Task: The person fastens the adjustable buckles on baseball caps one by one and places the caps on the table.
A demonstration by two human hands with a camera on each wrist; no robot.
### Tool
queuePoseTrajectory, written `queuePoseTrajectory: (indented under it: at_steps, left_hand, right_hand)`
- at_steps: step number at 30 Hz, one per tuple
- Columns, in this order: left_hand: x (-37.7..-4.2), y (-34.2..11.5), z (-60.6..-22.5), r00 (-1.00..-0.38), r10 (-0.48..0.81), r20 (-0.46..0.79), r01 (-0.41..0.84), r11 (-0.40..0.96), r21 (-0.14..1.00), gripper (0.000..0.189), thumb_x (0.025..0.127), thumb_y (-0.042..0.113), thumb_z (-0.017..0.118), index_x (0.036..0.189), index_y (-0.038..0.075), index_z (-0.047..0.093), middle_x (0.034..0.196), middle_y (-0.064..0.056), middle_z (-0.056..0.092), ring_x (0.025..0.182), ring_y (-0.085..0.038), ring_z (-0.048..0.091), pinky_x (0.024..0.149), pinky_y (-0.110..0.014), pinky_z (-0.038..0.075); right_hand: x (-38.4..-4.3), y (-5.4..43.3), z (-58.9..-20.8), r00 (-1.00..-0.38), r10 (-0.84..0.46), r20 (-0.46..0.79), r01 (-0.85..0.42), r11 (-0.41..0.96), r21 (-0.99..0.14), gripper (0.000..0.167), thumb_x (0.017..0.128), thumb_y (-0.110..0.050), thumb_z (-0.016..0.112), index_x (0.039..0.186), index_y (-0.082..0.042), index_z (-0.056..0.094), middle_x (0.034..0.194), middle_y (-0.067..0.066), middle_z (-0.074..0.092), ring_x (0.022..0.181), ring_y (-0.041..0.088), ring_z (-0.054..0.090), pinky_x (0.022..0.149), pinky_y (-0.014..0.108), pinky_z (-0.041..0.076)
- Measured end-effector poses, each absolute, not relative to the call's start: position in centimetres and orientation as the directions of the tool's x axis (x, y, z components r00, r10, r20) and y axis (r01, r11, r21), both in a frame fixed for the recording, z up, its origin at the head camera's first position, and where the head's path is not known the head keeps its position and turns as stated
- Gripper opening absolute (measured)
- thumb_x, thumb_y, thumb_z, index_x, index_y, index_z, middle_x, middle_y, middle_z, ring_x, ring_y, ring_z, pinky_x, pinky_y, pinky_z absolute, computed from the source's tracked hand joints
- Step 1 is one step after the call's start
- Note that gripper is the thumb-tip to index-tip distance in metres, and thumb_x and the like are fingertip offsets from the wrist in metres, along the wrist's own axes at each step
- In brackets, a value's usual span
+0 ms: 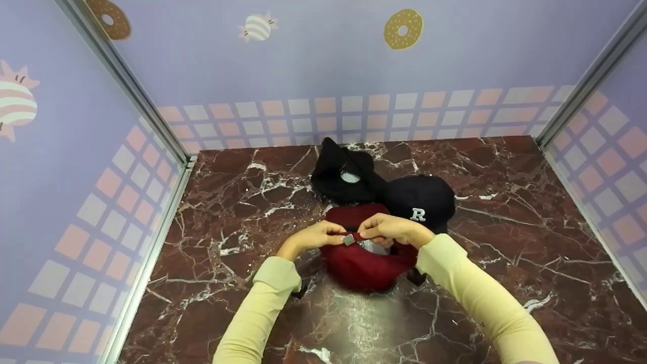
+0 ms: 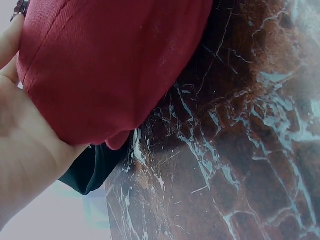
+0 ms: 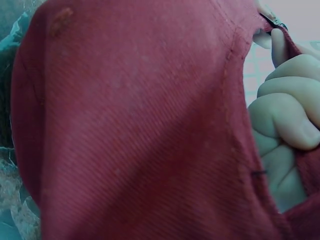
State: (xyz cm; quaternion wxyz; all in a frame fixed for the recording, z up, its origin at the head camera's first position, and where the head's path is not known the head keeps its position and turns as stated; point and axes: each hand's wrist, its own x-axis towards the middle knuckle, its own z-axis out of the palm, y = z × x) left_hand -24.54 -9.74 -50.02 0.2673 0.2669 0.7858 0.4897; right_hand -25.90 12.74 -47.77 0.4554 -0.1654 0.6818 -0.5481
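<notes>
In the head view a red baseball cap (image 1: 364, 273) is held with its back opening and strap (image 1: 359, 236) toward the top. A small square metal buckle (image 1: 349, 239) sits on that strap between both hands. My left hand (image 1: 311, 241) pinches the strap beside the buckle. On the other side, my right hand (image 1: 394, 230) pinches the strap with thumb and curled fingers. The left wrist view shows the red crown (image 2: 110, 65) against the left palm (image 2: 25, 135). Through the cap's opening, the right wrist view shows curled right fingers (image 3: 287, 115).
Behind the red cap lie a black cap (image 1: 336, 189), with a pale patch showing, and a dark cap (image 1: 422, 197) bearing a white letter R. They touch or overlap on the brown marbled tabletop (image 1: 227, 283). Lilac panels (image 1: 323, 60) enclose the back and sides.
</notes>
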Motion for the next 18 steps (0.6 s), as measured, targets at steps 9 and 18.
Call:
queuePoseTrajectory:
  at_steps: [9, 18]
  left_hand:
    - [-24.6, -9.6, -50.0, -0.711, 0.688, -0.146, 0.174, 0.373, 0.912, 0.022, 0.084, 0.009, 0.054, 0.095, -0.01, 0.059, 0.07, 0.013, 0.049, 0.062, -0.001, 0.04, 0.059, -0.017, 0.033]
    - [-23.6, -9.5, -47.7, -0.709, 0.683, -0.179, 0.132, 0.377, 0.917, 0.023, 0.083, 0.006, 0.053, 0.094, -0.014, 0.057, 0.067, 0.011, 0.047, 0.059, -0.002, 0.037, 0.057, -0.017, 0.031]
  right_hand:
    - [-25.8, 12.5, -47.8, -0.524, -0.729, -0.44, 0.28, 0.34, -0.898, 0.014, 0.088, -0.014, 0.049, 0.076, -0.008, 0.054, 0.045, -0.006, 0.03, 0.037, 0.004, 0.022, 0.039, 0.021, 0.015]
    - [-25.7, 12.3, -47.9, -0.542, -0.711, -0.448, 0.28, 0.349, -0.894, 0.015, 0.086, -0.014, 0.052, 0.074, -0.005, 0.053, 0.045, -0.007, 0.027, 0.036, 0.004, 0.019, 0.039, 0.023, 0.012]
